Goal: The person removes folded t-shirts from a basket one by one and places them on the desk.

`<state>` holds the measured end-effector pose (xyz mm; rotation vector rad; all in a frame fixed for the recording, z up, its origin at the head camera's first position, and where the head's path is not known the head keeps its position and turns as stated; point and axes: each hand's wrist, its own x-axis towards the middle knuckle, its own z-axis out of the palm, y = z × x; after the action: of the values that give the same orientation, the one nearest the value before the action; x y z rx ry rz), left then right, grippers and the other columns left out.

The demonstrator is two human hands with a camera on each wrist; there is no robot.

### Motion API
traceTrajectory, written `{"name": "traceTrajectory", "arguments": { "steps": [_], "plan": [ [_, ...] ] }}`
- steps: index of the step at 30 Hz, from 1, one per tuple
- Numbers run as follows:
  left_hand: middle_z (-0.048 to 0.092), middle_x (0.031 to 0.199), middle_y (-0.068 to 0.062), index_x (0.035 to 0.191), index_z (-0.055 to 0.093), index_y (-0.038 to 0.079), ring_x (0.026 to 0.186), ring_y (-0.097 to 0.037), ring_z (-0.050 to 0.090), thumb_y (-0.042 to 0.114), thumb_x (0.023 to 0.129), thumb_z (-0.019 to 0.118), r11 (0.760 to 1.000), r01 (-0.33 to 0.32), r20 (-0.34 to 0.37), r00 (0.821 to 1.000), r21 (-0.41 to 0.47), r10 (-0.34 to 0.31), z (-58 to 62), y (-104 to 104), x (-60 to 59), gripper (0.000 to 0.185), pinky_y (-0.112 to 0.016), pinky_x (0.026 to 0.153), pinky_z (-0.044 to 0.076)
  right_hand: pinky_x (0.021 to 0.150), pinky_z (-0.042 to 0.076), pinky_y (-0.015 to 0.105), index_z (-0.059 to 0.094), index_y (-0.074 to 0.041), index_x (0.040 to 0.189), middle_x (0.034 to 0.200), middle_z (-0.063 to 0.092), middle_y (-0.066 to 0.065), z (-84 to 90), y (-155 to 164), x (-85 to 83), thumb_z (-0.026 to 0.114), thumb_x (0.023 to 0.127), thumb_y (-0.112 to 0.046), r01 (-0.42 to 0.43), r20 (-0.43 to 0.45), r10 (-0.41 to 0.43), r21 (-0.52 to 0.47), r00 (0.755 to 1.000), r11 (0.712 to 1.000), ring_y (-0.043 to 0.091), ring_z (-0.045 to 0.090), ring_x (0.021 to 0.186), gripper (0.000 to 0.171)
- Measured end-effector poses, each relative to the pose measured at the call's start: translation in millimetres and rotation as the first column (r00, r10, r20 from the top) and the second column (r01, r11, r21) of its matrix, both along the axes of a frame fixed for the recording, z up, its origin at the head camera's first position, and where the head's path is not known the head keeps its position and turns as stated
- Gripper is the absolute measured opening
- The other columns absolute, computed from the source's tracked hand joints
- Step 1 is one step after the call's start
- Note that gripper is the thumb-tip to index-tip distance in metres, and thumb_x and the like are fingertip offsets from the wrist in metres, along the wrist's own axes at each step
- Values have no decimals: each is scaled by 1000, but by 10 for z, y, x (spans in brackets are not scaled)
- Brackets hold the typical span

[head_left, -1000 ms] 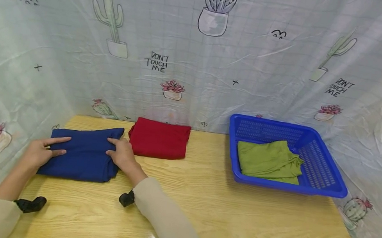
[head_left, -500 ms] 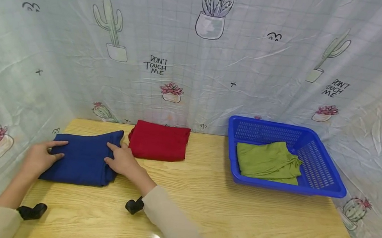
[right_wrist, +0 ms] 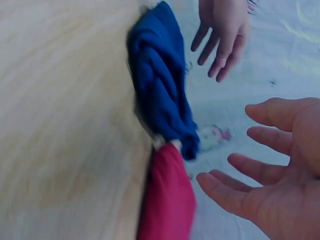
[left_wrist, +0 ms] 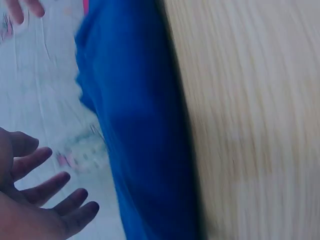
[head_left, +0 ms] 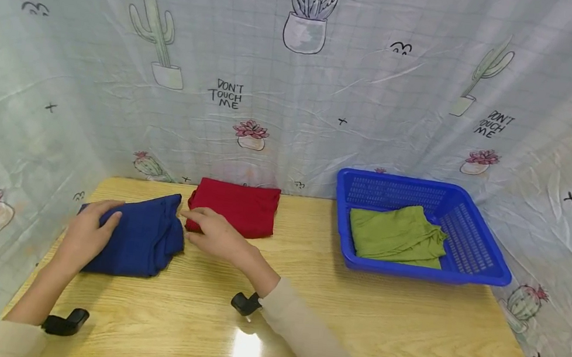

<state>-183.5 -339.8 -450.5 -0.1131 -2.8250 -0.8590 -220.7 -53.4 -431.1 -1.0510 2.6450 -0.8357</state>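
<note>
A folded blue cloth lies at the left of the wooden table, its right edge loosely bunched. Over its left side is my left hand; in the left wrist view the fingers of this left hand are spread and hold nothing. My right hand has its fingers parted beside the blue cloth's right edge, overlapping the folded red cloth in the head view. In the right wrist view the right hand is also bare, with the blue cloth and red cloth beyond it.
A blue plastic basket stands at the back right with a folded green cloth in it. Behind the table hangs a printed curtain, which also runs along both sides.
My right hand has come off the blue cloth and moved right. My left hand has shifted right over the cloth, lifting its fingers from the left edge.
</note>
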Motion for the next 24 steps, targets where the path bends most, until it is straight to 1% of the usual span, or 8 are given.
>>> {"name": "traceTrajectory", "arguments": {
  "steps": [3, 6, 10, 14, 16, 22, 23, 24],
  "plan": [
    [41, 145, -38, 146, 46, -7, 133, -59, 36, 20, 111, 41, 999, 33, 10, 999, 15, -33, 18, 224, -5, 44, -74, 100, 33, 112, 38, 23, 46, -15, 155, 152, 50, 4, 70, 227, -1, 61, 104, -23, 3, -39, -3, -8, 999, 1000, 16, 44, 141, 54],
    [40, 147, -37, 147, 43, -9, 134, -59, 36, 22, 113, 35, 995, 92, -6, 996, 23, -92, 50, 429, -10, 47, -73, 101, 33, 113, 38, 25, 46, -15, 154, 151, 51, 4, 151, 450, 3, 62, 103, -23, 21, -62, -22, -13, 998, 1000, 17, 46, 141, 55],
    [39, 148, -37, 148, 42, -10, 136, -58, 34, 24, 114, 29, 979, 200, -41, 979, 39, -198, 121, 680, -24, 50, -73, 104, 30, 113, 41, 31, 48, -13, 153, 151, 52, 6, 254, 757, 8, 63, 103, -22, 52, -89, -53, -14, 995, 999, 20, 48, 139, 54],
    [35, 152, -35, 151, 38, -9, 140, -57, 31, 28, 114, 26, 955, 285, -23, 959, 79, -284, 186, 921, -23, 53, -73, 107, 28, 112, 43, 36, 48, -11, 153, 149, 54, 9, 364, 1056, -20, 62, 103, -21, 73, -126, -74, -9, 989, 997, 24, 50, 137, 53],
    [34, 154, -33, 153, 36, -7, 141, -55, 30, 31, 114, 26, 944, 313, -4, 949, 101, -315, 206, 1046, -19, 55, -72, 108, 27, 109, 45, 38, 48, -9, 152, 148, 54, 11, 428, 1193, -48, 62, 103, -20, 88, -143, -87, -6, 986, 996, 24, 57, 129, 52],
    [35, 159, -24, 157, 34, 1, 145, -46, 34, 39, 113, 28, 917, 350, 42, 930, 193, -364, 213, 1433, -39, 59, -66, 112, 30, 111, 43, 43, 46, -7, 153, 151, 51, 15, 570, 1596, -109, 58, 105, -20, 132, -167, -125, 33, 978, 991, 30, 55, 133, 51],
    [36, 159, -22, 157, 34, 2, 145, -44, 35, 40, 113, 28, 911, 352, 46, 928, 214, -369, 214, 1495, -44, 59, -65, 113, 31, 113, 42, 44, 46, -7, 153, 151, 50, 15, 579, 1661, -109, 58, 106, -21, 138, -169, -129, 43, 977, 989, 32, 49, 138, 51],
    [37, 159, -21, 157, 35, 3, 145, -43, 36, 41, 113, 29, 904, 358, 44, 925, 235, -378, 212, 1551, -51, 59, -64, 113, 33, 112, 42, 45, 47, -7, 153, 151, 51, 15, 581, 1720, -105, 58, 105, -21, 146, -177, -136, 47, 975, 988, 32, 50, 138, 50]
  ]
}}
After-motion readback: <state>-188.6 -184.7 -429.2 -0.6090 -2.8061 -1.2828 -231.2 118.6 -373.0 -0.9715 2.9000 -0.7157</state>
